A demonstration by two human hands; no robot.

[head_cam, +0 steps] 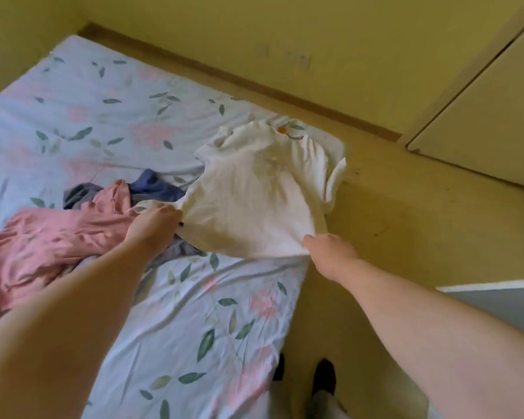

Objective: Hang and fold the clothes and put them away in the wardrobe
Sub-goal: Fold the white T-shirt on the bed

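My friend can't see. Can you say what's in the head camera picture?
The left hand and right hand grip the hem of a white T-shirt spread on a floral bed sheet. A pink garment lies crumpled beside it.

I am standing in a bedroom at home. A flower-sheeted bed (pixel 88 95) fills the space before me, loose clothes (pixel 73 234) lie heaped on it, pale wardrobe doors (pixel 481 122) stand to my right, and a socket (pixel 303 60) sits low on the yellow wall (pixel 224 31).
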